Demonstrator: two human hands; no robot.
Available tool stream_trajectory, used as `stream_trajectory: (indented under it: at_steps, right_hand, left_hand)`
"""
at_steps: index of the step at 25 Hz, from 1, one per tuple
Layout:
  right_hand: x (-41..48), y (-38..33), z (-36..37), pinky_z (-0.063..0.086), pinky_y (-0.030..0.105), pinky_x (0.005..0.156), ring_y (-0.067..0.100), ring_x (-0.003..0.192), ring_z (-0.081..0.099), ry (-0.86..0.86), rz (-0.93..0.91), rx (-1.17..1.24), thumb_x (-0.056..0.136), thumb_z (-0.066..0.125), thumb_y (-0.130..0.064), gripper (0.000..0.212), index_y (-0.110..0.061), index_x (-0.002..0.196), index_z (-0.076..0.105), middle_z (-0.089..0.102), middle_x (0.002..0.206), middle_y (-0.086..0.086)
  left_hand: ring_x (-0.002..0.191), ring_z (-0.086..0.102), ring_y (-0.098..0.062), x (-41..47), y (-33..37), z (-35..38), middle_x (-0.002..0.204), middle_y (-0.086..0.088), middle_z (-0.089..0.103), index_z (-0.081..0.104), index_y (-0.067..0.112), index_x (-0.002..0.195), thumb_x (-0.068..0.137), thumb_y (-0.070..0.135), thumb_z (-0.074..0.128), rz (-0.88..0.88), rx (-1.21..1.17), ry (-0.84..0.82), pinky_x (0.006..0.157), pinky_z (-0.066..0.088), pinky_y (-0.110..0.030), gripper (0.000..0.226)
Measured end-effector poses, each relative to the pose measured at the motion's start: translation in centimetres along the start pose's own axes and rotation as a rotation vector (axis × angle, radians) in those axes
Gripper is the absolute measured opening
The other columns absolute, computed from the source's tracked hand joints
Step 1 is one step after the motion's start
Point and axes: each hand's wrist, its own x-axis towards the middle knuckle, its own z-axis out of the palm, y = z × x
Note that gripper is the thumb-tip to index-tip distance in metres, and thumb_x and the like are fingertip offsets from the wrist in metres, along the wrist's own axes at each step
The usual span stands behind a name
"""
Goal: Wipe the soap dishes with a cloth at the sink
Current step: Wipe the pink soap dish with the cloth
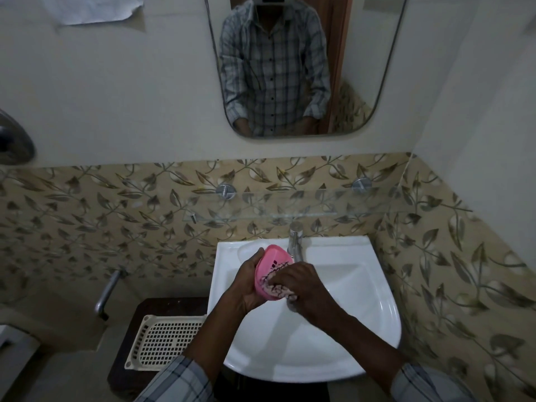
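Soap dish, pink, oval, slotted: 1 item, held tilted above white sink, just in front of chrome tap. Left hand curled round its left rim. Right hand clenched on patterned cloth, pressing it into the dish. Cream perforated tray lies left of sink.

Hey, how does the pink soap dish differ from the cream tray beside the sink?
The pink soap dish is oval with a few slots; the cream tray is rectangular with a grid of holes. The dish is held tilted in the left hand over the sink; the tray lies flat on the dark stand. The right hand presses a cloth on the dish, not the tray. Both are perforated.
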Motion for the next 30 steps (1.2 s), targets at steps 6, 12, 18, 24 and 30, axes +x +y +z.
stream_trajectory:
  at_steps: [6,12,18,24,30]
  right_hand:
    - [0.7,1.2,-2.0,0.044,0.048,0.096,0.031,0.095,0.065,-0.088,-0.163,-0.068,0.061,0.065,0.015,0.041,-0.008,0.093,0.077,0.073,0.097,0.01]
    - [1.8,1.7,-2.7,0.04,0.059,0.105,0.029,0.101,0.061,-0.125,-0.193,-0.236,0.053,0.06,0.012,0.046,-0.014,0.087,0.075,0.07,0.096,0.008]
    - [2.7,1.3,-3.5,0.045,0.048,0.096,0.03,0.101,0.061,-0.156,-0.17,-0.195,0.064,0.06,0.009,0.037,-0.012,0.091,0.075,0.071,0.099,0.009]
    - [2.0,0.1,-3.9,0.042,0.038,0.08,0.032,0.099,0.062,-0.206,-0.094,-0.139,0.058,0.061,0.008,0.051,-0.011,0.103,0.074,0.071,0.106,0.01]
    - [3.0,-0.5,-4.1,0.054,0.048,0.076,0.04,0.088,0.063,-0.189,0.034,-0.093,0.058,0.064,-0.001,0.048,-0.003,0.105,0.073,0.069,0.097,0.021]
  left_hand:
    - [0.092,0.067,-0.039,-0.1,0.7,0.1,0.104,-0.026,0.072,0.071,-0.003,0.113,0.093,0.048,0.05,0.029,-0.017,-0.06,0.082,0.055,-0.046,0.058]
    - [0.084,0.071,-0.036,-0.4,1.0,1.1,0.104,-0.021,0.074,0.074,0.002,0.112,0.095,0.046,0.048,0.063,0.039,-0.09,0.08,0.056,-0.042,0.054]
    - [0.084,0.07,-0.036,-0.8,1.3,1.3,0.102,-0.021,0.074,0.071,0.002,0.114,0.09,0.043,0.053,0.068,0.012,-0.13,0.081,0.056,-0.042,0.05]
    - [0.084,0.07,-0.035,-0.8,0.9,2.2,0.096,-0.02,0.074,0.071,0.004,0.109,0.092,0.05,0.05,0.058,-0.008,-0.077,0.082,0.054,-0.04,0.054]
    - [0.086,0.065,-0.029,-0.8,-0.5,3.1,0.095,-0.016,0.072,0.066,0.007,0.111,0.093,0.051,0.047,0.064,-0.012,-0.029,0.082,0.052,-0.037,0.051]
